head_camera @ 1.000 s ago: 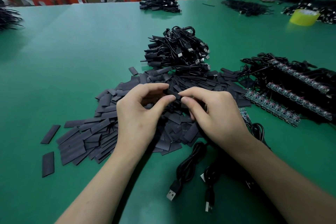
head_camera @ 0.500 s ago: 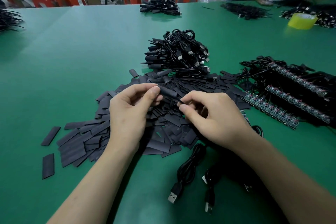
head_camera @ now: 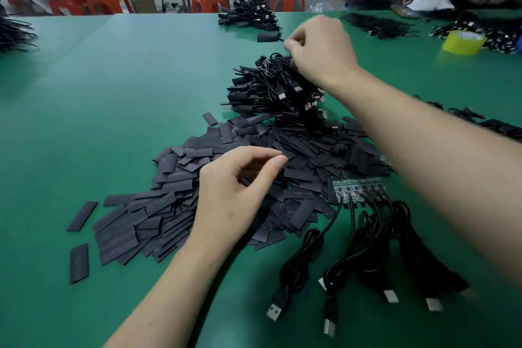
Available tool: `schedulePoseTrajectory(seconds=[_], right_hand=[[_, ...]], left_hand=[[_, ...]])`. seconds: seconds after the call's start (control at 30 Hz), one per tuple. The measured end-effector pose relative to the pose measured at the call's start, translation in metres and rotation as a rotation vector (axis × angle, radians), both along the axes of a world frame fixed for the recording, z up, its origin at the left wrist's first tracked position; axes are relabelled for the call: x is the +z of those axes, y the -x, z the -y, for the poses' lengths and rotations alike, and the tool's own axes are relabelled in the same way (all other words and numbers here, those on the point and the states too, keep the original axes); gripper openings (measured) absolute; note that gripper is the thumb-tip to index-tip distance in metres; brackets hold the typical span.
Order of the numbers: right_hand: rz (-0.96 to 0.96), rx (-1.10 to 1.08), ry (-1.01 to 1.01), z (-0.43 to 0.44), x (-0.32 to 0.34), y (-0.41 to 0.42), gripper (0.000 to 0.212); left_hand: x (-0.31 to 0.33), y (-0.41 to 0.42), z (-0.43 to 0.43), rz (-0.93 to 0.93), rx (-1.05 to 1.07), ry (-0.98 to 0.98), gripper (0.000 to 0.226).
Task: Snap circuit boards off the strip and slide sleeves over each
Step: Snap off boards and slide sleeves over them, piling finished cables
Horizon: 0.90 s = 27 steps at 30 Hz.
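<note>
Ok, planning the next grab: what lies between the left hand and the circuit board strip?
Head view: loose flat black sleeves fill the stretch between the left hand and the circuit board strip.

1. My right arm is stretched far forward, the bare forearm running up from the lower right, a little blurred.
2. My right hand (head_camera: 322, 51) shows its back. Its fingers (head_camera: 296, 42) are curled under and pinch the thin lead of a sleeved cable end (head_camera: 265, 37), which sticks out just left of the fingertips.
3. My left hand (head_camera: 234, 192) sits nearer to me, well apart from the right fingers, below and left of them.
4. My left fingers are loosely curled, with the thumb tip and forefinger tip close together and nothing visible between them.
5. My left wrist is straight and the forearm is bare.
</note>
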State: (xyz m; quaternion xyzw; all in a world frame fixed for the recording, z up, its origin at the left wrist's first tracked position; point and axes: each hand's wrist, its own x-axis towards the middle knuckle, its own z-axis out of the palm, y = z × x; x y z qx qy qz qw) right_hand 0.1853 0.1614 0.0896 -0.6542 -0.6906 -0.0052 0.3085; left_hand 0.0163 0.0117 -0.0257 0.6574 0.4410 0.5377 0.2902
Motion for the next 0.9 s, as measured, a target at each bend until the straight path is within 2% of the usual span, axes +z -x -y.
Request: schedulePoseTrajectory(seconds=[0.13, 0.3, 0.37, 0.47, 0.57, 0.63, 0.73, 0.9], right_hand=[[0.092, -0.006, 0.153, -0.033, 0.006, 0.008, 0.036], [0.126, 0.202, -0.011, 0.033, -0.001, -0.012, 0.018], [0.163, 0.283, 0.116, 0.076, -0.012, -0.027, 0.010], [0.309, 0.230, 0.382, 0.126, -0.030, -0.055, 0.010], [0.490, 0.166, 0.492, 0.151, -0.047, -0.069, 0.028], [0.528, 0.153, 0.519, 0.157, -0.057, -0.071, 0.033], [0.457, 0.205, 0.528, 0.154, -0.059, -0.077, 0.022], [-0.004, 0.401, 0.573, 0.146, -0.041, -0.075, 0.020]], left_hand=[[0.001, 0.001, 0.001, -0.079, -0.013, -0.037, 0.006], [0.000, 0.000, 0.000, -0.143, -0.024, -0.067, 0.006], [0.000, -0.001, 0.000, -0.156, -0.025, -0.074, 0.006], [0.000, -0.002, 0.001, -0.179, -0.031, -0.078, 0.007], [0.002, -0.003, 0.001, -0.205, -0.026, -0.080, 0.008], [0.002, -0.003, 0.001, -0.215, -0.026, -0.086, 0.006], [0.005, -0.002, 0.003, -0.238, -0.043, -0.089, 0.005], [0.008, -0.004, 0.005, -0.284, -0.127, -0.080, 0.009]])
